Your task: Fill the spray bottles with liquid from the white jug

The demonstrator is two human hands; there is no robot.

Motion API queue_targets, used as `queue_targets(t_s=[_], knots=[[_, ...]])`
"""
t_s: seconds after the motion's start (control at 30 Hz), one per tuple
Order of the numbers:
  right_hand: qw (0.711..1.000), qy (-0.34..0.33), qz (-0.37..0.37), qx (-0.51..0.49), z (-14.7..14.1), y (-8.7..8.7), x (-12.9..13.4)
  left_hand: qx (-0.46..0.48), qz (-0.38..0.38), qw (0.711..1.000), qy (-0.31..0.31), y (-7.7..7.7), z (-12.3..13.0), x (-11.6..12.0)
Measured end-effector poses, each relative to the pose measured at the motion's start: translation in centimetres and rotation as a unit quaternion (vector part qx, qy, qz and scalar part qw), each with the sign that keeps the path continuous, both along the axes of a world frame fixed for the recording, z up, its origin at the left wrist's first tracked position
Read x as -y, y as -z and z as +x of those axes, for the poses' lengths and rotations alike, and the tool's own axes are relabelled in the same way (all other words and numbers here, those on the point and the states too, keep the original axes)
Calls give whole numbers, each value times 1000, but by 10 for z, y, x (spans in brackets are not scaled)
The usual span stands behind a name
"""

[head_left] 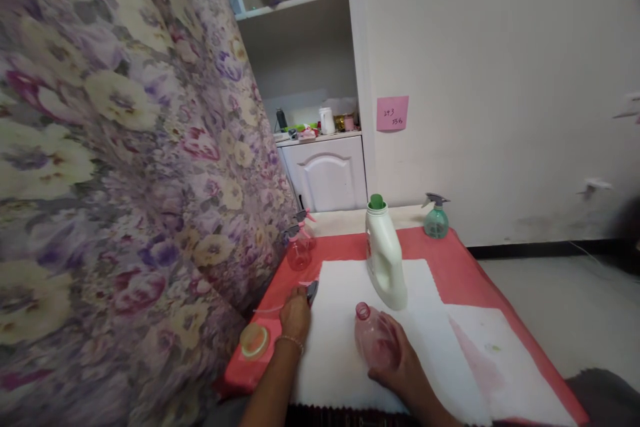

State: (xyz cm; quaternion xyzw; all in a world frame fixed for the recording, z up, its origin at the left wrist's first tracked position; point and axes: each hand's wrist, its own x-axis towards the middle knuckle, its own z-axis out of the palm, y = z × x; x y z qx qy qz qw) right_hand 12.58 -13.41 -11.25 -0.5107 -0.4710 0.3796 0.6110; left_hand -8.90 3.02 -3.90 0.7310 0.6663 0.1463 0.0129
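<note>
My right hand (400,363) is wrapped round a pink transparent bottle (375,340) with an open neck, held over a white cloth (340,373). My left hand (296,315) is at the cloth's left edge, its fingers closed on a grey spray head (312,292) with a thin pale tube trailing left. Beyond the bottle stands a large white jug (387,260) with a green piece (377,201) in its mouth. A round jar (255,340) sits on the red tablecloth (243,373), left of my left wrist.
Pink spray bottles (299,252) stand at the back left, beside a floral curtain (150,213). A green spray bottle (437,220) is at the back right. Another white cloth (520,360) lies on the right. A cabinet (330,177) stands behind.
</note>
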Motion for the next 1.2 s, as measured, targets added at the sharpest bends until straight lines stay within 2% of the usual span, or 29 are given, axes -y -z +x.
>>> queue_targets(t_s=[0.13,0.23,0.3,0.37,0.43,0.47,0.53,0.63,0.7,0.83,0.93,1.03,1.2], knots=[[1000,-1,17,3,1,-7,4,62,29,997,21,3,-2,19],[1000,1,21,10,1,-10,5,120,40,991,50,9,8,50],[1000,5,27,13,1,-9,5,181,22,978,97,13,21,75],[999,7,37,7,0,-9,4,375,-60,906,188,16,38,98],[999,7,50,3,-1,-9,3,484,-129,831,242,18,55,116],[998,8,55,7,-1,-10,2,516,-149,805,252,18,62,121],[998,11,57,24,-2,-12,2,548,-164,782,248,18,74,128],[998,1,46,38,-3,-11,2,560,-175,776,230,17,78,127],[998,-14,43,37,-2,-6,1,553,-175,783,225,17,73,122],[998,-18,53,24,1,5,-3,521,-113,832,151,14,55,100],[998,-20,52,13,2,6,-4,510,-85,846,130,14,48,81],[998,-19,51,13,3,2,-2,506,-93,846,138,19,49,70],[998,-18,50,14,3,3,0,473,-93,865,137,36,51,66]])
